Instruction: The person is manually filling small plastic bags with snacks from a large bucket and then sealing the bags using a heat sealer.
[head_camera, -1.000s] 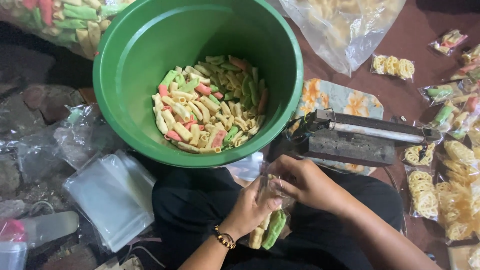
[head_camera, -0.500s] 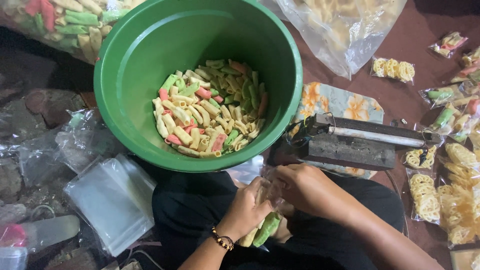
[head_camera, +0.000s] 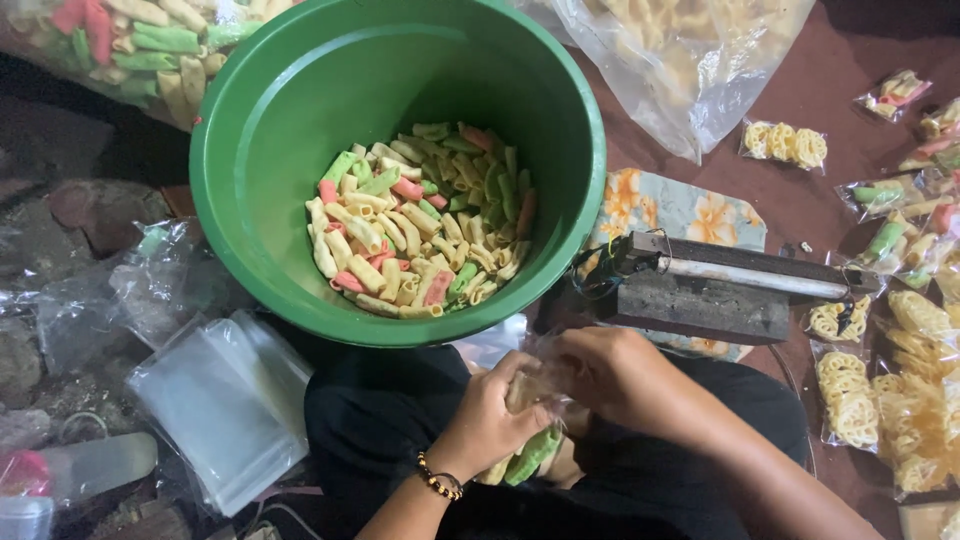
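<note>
Head view: both hands work a small clear plastic bag of green and cream tube crackers (head_camera: 528, 450) over the lap. The left hand (head_camera: 497, 412) is clenched around the bag's upper part, and the right hand (head_camera: 612, 376) pinches the gathered mouth beside it; the filled bottom hangs just below the grip. Above the grip stands the big green plastic basin (head_camera: 260, 150), holding loose pink, green and cream crackers (head_camera: 420, 215). Up and to the right of the grip rests the grey metal heat sealer (head_camera: 710, 285); well left lies a stack of empty clear bags (head_camera: 225, 405). If the pinch slackens, the thin film could slip and crackers spill onto the lap; squeezing harder might crush them.
</note>
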